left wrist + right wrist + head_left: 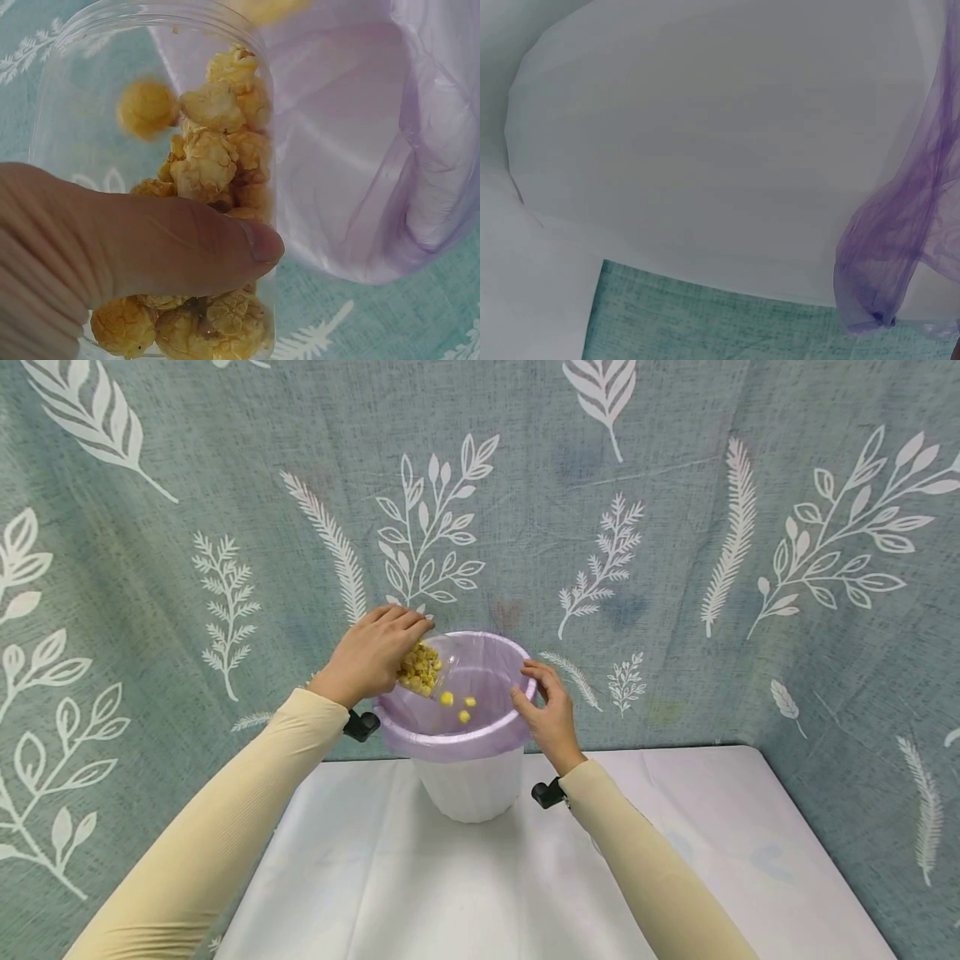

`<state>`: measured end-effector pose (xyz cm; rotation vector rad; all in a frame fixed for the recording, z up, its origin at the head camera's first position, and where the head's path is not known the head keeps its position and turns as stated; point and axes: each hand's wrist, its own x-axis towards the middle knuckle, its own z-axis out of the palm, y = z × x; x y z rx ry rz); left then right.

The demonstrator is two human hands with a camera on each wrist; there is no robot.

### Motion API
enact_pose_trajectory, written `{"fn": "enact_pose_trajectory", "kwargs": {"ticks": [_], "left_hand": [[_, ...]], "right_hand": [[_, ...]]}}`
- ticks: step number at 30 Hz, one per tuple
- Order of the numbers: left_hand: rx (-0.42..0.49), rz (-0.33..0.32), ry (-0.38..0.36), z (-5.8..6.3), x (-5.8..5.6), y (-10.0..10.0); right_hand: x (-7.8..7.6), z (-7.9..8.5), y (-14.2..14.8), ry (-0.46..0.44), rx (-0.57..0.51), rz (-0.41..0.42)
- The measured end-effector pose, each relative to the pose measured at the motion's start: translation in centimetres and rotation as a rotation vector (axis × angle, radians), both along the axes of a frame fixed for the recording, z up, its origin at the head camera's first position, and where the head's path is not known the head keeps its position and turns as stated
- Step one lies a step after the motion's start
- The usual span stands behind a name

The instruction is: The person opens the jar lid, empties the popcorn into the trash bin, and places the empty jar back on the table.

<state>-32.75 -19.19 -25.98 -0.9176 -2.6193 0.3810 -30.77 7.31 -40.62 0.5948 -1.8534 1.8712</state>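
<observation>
My left hand [375, 656] grips a clear plastic tub [71, 127] of yellow popcorn [420, 670], tipped over the mouth of a white bin [470, 789]. In the left wrist view the thumb lies across the tub's side, with popcorn pieces behind the wall. A few loose pieces [464, 717] are in the air below the tub's mouth. A thin purple bag [442, 747] lines the bin and folds over its rim. On the rim's right side, my right hand [553, 714] pinches the bag-covered edge; its wrist view shows mostly the bin's side.
The bin stands upright near the back edge of a table with a white cover [450, 893]. Behind and at both sides hangs a grey-green curtain [517, 527] with white leaf prints. A small black device [362, 725] sits at each wrist.
</observation>
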Motion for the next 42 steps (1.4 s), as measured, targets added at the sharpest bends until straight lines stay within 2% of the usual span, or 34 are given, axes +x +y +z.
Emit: {"fn": "enact_pose_trajectory", "kwargs": {"ticks": [16, 26, 33, 42], "left_hand": [[-0.019, -0.046, 0.028, 0.2, -0.2, 0.2], [-0.044, -0.04, 0.029, 0.3, 0.0, 0.4], [-0.047, -0.031, 0.026, 0.3, 0.1, 0.6], [-0.031, -0.057, 0.038, 0.2, 0.1, 0.6]], "right_hand": [[0.0, 0.0, 0.0, -0.001, -0.003, -0.008], [-0.2, -0.3, 0.0, 0.001, -0.001, -0.013], [-2.3, -2.5, -0.2, 0.006, 0.008, -0.04], [-2.4, -2.7, -0.1, 0.006, 0.017, -0.05]]}}
